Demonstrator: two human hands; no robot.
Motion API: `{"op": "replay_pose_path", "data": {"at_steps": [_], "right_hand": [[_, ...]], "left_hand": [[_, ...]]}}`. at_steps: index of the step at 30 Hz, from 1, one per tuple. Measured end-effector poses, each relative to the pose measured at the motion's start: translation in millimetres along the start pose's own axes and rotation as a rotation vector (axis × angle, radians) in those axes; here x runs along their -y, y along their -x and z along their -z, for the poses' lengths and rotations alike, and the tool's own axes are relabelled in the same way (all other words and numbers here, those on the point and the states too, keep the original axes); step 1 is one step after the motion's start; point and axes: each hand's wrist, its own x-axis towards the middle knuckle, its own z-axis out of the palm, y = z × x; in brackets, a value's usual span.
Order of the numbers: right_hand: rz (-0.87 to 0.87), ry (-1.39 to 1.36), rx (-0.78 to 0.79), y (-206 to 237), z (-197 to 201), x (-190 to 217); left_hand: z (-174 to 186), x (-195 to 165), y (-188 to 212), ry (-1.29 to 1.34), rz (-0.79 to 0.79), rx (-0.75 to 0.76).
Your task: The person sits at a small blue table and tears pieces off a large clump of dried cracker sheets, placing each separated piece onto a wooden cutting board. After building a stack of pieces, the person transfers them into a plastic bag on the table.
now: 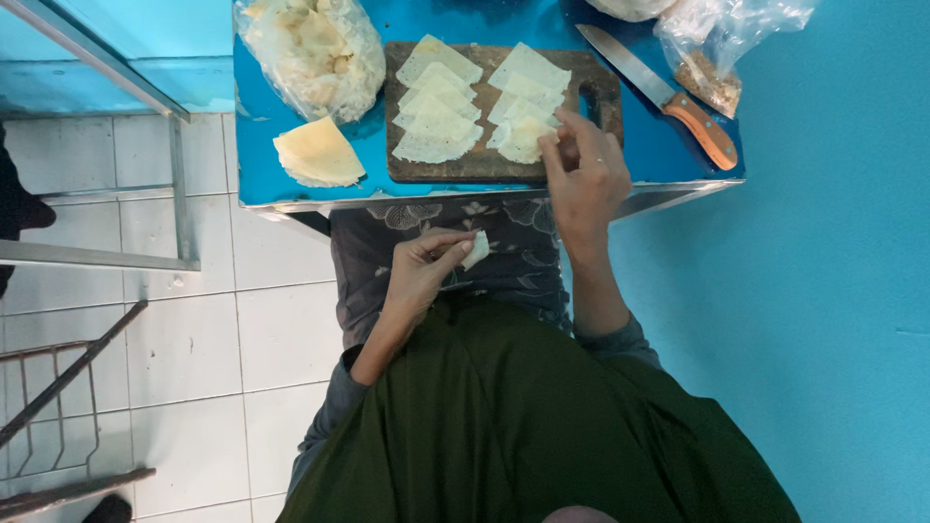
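Left hand [418, 263] is pinching a small folded dough piece [476, 249] closed over the lap, near the table [678, 155]. Right hand [584, 174] is gripping a pastry sheet [524, 136] on the far cutting board [455, 167]. Lifting one sheet cleanly seems needed.

Small blue-topped table [654, 150] with metal edge, dark wooden cutting board [465, 167] at centre, stack of pale wrapper sheets [318, 153] near left, clear bag of wrappers [315, 48] far left, orange-handled knife [668, 97] right, clear bag of filling [722, 44] far right.

1 head view, steep downward (near overhead), close above blue table [291, 184]
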Motion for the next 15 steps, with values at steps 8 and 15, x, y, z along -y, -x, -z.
{"op": "replay_pose_path", "data": {"at_steps": [8,15], "right_hand": [[-0.075,-0.389,-0.025,36.2,8.5,-3.7],[-0.554,-1.245,0.843,94.2,1.1,0.0]], "left_hand": [[2.1,-4.9,1.7,0.230,0.071,0.024],[-2.4,-3.5,9.1,0.062,-0.212,0.124]]}}
